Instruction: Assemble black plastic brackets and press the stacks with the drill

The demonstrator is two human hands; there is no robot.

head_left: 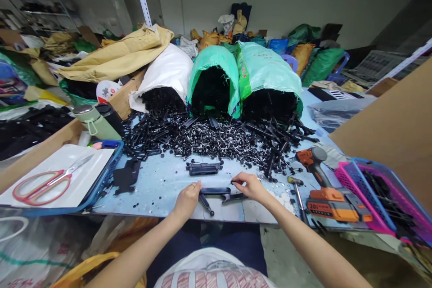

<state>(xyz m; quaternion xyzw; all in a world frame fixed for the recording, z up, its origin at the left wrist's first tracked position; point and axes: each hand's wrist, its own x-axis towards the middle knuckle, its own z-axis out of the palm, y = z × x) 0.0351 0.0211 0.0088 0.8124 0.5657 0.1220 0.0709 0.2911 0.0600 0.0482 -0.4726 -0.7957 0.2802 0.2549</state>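
Note:
My left hand (188, 197) is closed on the left end of a long black plastic part (216, 191) at the front of the table. Fingers of my right hand (249, 186) pinch a small black-headed pin (232, 182) just beyond the part's right end. Under and in front of it lie a short black arm piece (206, 205) and another black strip (233, 197). Farther back sits an assembled-looking black part (204, 168). Behind that spreads a heap of black-headed metal pins (216, 141), with black plastic pieces (148, 132) on its left.
A white sack (168, 69), a green sack (216, 60) and a pale green sack (270, 67) open toward me. An orange cordless drill (332, 202) and a hammer (298, 193) lie right, beside a pink basket (351, 184). Red-handled scissors (50, 184) rest on a blue basket (116, 157) at left.

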